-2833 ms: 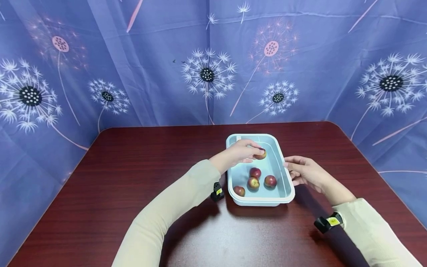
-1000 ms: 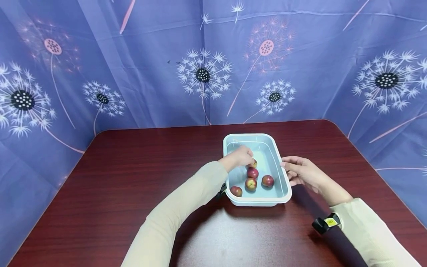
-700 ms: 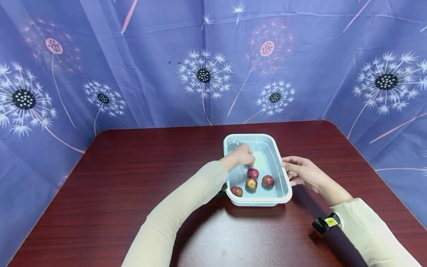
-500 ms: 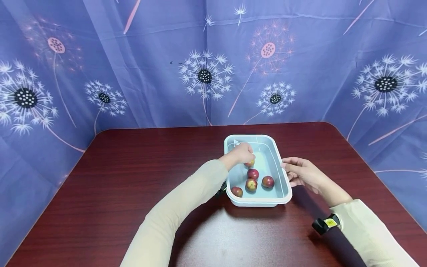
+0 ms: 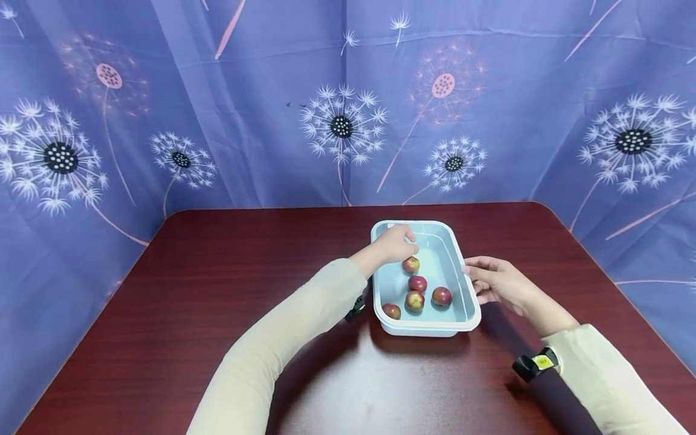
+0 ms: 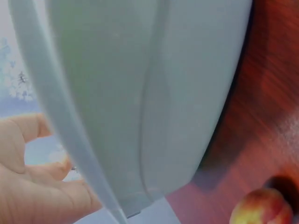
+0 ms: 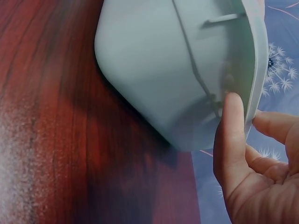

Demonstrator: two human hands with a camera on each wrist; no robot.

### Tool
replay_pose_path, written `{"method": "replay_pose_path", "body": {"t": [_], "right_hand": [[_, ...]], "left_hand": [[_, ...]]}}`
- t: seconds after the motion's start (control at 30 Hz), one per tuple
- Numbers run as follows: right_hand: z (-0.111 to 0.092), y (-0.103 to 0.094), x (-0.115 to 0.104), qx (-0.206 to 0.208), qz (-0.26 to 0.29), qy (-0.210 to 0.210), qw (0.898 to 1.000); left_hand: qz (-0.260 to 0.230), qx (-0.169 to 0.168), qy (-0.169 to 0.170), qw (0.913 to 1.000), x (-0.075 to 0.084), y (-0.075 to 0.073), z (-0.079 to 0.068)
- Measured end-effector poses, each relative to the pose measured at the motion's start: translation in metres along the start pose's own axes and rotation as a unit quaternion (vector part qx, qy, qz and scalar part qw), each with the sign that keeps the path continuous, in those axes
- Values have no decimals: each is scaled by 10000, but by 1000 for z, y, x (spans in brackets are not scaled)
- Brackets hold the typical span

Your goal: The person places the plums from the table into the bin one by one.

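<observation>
My left hand [image 5: 396,243] is over the back part of a pale blue plastic basin [image 5: 429,325], fingers just above a red-yellow plum [image 5: 411,264]. In the left wrist view its thumb and fingers [image 6: 42,186] are apart with nothing between them, partly behind the rim. Several other plums lie nearer the basin's front, among them a dark red plum [image 5: 417,283] and one at the right, a red plum [image 5: 441,296]. My right hand [image 5: 500,281] pinches the basin's right rim. In the right wrist view its thumb [image 7: 232,130] lies along the outer wall.
The dark red-brown table [image 5: 261,254] has the basin right of its middle. A red-yellow plum [image 6: 261,207] rests on the table outside the basin, hidden from the head view behind the left arm. A blue dandelion-print cloth [image 5: 255,109] hangs behind the table.
My left hand lowered a plum from the back of the basin toward the middle, let go, and drew back slightly upward. The right hand kept its pinch on the rim.
</observation>
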State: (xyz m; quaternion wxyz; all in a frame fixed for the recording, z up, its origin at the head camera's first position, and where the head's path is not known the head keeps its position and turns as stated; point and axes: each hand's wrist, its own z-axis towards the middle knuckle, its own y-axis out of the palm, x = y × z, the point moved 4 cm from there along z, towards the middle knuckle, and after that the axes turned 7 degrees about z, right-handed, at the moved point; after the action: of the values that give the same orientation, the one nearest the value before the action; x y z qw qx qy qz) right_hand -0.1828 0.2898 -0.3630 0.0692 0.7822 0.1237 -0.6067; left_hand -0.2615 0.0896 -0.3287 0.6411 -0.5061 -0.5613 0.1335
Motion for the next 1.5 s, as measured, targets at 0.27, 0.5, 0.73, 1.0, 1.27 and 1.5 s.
{"method": "replay_pose_path", "body": {"t": [0.27, 0.5, 0.73, 1.0, 1.27, 1.5], "right_hand": [[0, 1, 0, -5, -107, -6, 9999], [1, 1, -1, -82, -188, -16, 9998], [-2, 0, -1, -77, -140, -6, 9999], [-1, 3, -2, -69, -154, -45, 9998], [0, 3, -1, -69, -166, -1, 9998], [-1, 3, -2, -16, -178, -29, 9998]], "left_hand": [[-395, 259, 478, 9977, -2, -11, -15], [-327, 597, 1199, 9904, -13, -27, -37], [-210, 832, 1497, 9850, -26, -38, -50], [621, 836, 1674, 9804, -35, -42, -75], [1266, 836, 2003, 9679, -45, -40, -104], [1564, 837, 2110, 9613, -57, -42, -130]]}}
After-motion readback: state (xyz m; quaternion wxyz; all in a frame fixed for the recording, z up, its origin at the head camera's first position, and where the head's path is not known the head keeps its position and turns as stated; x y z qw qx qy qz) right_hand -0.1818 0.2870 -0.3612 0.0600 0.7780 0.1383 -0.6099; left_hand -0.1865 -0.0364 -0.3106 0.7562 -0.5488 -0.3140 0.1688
